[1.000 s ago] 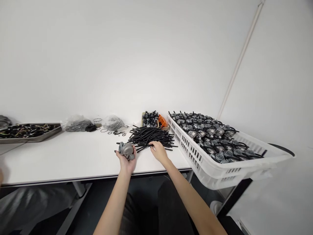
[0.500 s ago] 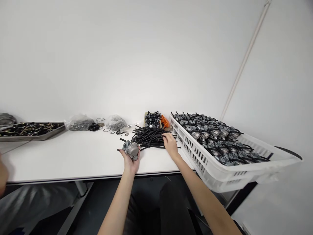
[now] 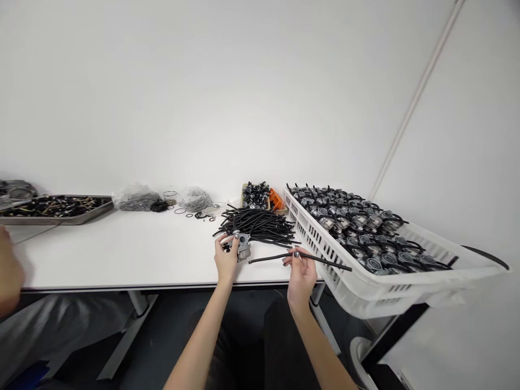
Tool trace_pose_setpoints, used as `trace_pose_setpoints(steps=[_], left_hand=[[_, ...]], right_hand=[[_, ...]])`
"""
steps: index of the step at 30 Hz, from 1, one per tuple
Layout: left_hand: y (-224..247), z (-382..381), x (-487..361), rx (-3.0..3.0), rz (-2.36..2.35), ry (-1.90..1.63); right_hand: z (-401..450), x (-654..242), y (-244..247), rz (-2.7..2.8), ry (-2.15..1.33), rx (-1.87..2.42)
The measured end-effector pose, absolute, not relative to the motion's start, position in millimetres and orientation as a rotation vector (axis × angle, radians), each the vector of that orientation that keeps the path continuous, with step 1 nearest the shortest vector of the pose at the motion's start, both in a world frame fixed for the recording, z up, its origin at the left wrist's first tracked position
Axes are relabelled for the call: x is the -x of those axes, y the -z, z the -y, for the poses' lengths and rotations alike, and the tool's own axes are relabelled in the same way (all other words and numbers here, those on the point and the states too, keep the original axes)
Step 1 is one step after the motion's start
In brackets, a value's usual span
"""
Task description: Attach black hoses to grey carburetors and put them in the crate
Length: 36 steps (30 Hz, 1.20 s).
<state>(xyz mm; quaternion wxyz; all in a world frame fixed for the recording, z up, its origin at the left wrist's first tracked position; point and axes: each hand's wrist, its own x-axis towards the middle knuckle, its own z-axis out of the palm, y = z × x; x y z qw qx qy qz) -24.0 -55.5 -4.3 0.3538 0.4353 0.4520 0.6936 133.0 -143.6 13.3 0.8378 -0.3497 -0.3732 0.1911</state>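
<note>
My left hand (image 3: 226, 259) grips a grey metal carburetor (image 3: 244, 247) above the front part of the table, its round opening facing up toward me. Between the thumb and fingers of my right hand (image 3: 301, 271) is a black rubber hose (image 3: 268, 258), held roughly level, with one end pointing at the carburetor and the other reaching over the crate's side. The hose and the carburetor are close together, though I cannot tell whether they touch. Just behind both hands lies a pile of similar black hoses (image 3: 260, 225).
On the right, a white plastic crate (image 3: 325, 250) holds many carburetors with hoses. Behind the pile stand a small bin of dark parts (image 3: 255, 196) and an orange container (image 3: 277, 199). Bags of small parts (image 3: 138, 198) and a metal tray (image 3: 81, 218) sit left. Another person's hand (image 3: 8, 273) shows at far left.
My right hand has drawn one hose out of the pile and brought it toward me. My left hand has turned the carburetor and shifted slightly right.
</note>
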Motion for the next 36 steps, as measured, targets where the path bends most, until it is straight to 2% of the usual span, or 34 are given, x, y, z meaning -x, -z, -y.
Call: trace_pose_setpoints(steps=[3, 23, 31, 36], left_hand=[[-1, 62, 21, -1.235, -1.387, -1.793], [-2, 65, 15, -1.338, -1.341, -1.776], [-2, 66, 15, -1.377, -1.342, -1.778], [-2, 66, 15, -1.445, -1.429, -1.705]], right_hand=[[143, -130, -9, 0.780, -0.413, 0.731], [142, -134, -5, 0.769, -0.453, 0.774], [118, -127, 19, 1.176, -0.528, 1.081], [112, -121, 17, 1.435, -0.656, 1.104]])
